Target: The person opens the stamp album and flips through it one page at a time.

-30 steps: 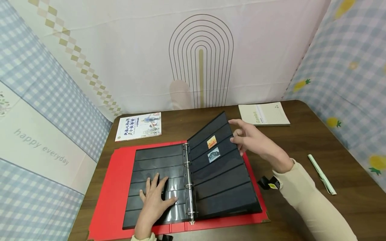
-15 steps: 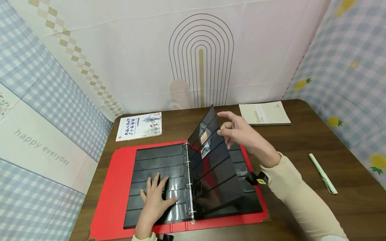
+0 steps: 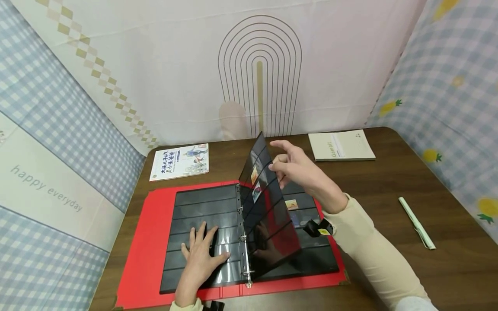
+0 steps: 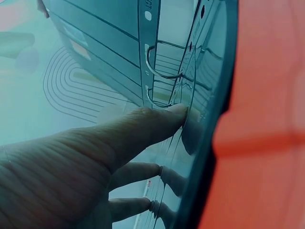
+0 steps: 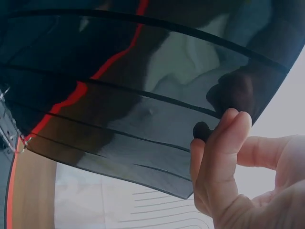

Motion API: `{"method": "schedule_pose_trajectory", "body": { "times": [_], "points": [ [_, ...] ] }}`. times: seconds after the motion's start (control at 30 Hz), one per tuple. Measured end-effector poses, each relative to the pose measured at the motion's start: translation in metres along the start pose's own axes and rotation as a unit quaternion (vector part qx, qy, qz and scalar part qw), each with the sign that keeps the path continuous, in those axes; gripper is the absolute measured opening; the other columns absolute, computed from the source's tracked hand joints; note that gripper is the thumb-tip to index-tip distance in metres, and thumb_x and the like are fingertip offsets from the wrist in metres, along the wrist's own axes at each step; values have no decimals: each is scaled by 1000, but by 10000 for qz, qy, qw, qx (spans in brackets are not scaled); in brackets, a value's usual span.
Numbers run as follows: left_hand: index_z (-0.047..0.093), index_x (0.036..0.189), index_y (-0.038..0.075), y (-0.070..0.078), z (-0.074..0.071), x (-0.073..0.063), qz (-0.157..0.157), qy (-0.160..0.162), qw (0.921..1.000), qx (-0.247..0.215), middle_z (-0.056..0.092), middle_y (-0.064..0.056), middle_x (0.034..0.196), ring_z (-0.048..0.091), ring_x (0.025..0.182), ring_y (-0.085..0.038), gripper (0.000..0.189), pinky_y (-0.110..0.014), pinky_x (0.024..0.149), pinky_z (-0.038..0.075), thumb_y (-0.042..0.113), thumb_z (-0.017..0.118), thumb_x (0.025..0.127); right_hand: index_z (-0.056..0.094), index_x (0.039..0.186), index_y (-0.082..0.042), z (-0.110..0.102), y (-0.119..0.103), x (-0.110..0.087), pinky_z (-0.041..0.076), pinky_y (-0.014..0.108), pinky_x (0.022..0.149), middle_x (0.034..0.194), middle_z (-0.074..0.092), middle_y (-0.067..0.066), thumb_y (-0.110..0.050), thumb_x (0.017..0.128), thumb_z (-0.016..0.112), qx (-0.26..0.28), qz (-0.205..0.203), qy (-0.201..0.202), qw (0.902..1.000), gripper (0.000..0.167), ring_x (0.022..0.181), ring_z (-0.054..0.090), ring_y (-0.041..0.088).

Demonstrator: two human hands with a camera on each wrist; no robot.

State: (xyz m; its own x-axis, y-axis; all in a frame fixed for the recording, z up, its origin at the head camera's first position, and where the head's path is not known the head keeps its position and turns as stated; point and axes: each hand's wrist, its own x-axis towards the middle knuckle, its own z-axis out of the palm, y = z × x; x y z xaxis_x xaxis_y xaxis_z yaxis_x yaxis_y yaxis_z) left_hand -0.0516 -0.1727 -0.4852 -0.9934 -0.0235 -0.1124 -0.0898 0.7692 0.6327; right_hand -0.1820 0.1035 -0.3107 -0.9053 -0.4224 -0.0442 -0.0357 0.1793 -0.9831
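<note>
A red ring-binder stamp album (image 3: pixel 145 242) lies spread on the table. My left hand (image 3: pixel 199 259) rests with fingers spread on the black left page (image 3: pixel 206 196); in the left wrist view its thumb touches the page near the metal rings (image 4: pixel 159 71). My right hand (image 3: pixel 297 168) pinches the outer edge of a black stamp page (image 3: pixel 272 224), which stands steeply raised from the rings. In the right wrist view the fingers (image 5: pixel 224 157) sit at that glossy page's edge. Two stamps (image 3: pixel 256 192) show in the raised page. Beneath, another page holds an orange-toned stamp (image 3: pixel 291 204).
A white illustrated book (image 3: pixel 180 162) lies at the back left of the brown table (image 3: pixel 369 181). A cream book (image 3: pixel 342 145) is at the back right. On the right lies a pale green pen (image 3: pixel 417 222). Patterned cloth (image 3: pixel 186 77) hangs behind the table.
My right hand has moved left, lifting the stamp page from a low slant to nearly upright. The page beneath and its stamp have come into view. My left hand stays in place.
</note>
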Motion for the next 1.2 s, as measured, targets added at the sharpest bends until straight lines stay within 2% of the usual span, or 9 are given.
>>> {"method": "schedule_pose_trajectory", "body": {
  "times": [0.6, 0.83, 1.0, 1.2],
  "points": [
    [53, 145, 4, 1, -2, 0, -61, -40, 10000, 14, 24, -27, 161, 5, 147, -56, 81, -83, 102, -3, 25, 90, 77, 27, 154, -1, 23, -2, 7, 53, 28, 49, 72, 53, 6, -2, 98, 56, 197, 201, -127, 9995, 63, 55, 52, 15],
    [53, 145, 5, 4, -4, 1, -87, -44, 9998, 165, 26, -28, 160, 7, 147, -56, 81, -84, 101, 0, 27, 90, 77, 28, 154, -5, 30, 0, 11, 57, 36, 56, 80, 57, 11, -11, 99, 59, 157, 98, -371, 9991, 64, 59, 57, 18],
    [50, 146, 2, 11, -13, 2, -123, -125, 9995, 246, 29, -30, 158, 13, 146, -57, 77, -85, 101, 5, 31, 84, 83, 30, 154, -5, 32, 1, 13, 59, 41, 63, 87, 62, 13, -15, 101, 60, -114, -40, -558, 9984, 62, 64, 62, 21],
    [42, 150, -2, 32, -28, 7, 316, 274, 9991, 14, 28, -30, 158, 26, 144, -51, 68, -79, 105, 20, 27, 71, 96, 31, 154, -6, 32, 2, 16, 59, 43, 66, 95, 64, 15, -18, 102, 60, -324, -183, -632, 9973, 60, 68, 64, 24]
  ]
}}
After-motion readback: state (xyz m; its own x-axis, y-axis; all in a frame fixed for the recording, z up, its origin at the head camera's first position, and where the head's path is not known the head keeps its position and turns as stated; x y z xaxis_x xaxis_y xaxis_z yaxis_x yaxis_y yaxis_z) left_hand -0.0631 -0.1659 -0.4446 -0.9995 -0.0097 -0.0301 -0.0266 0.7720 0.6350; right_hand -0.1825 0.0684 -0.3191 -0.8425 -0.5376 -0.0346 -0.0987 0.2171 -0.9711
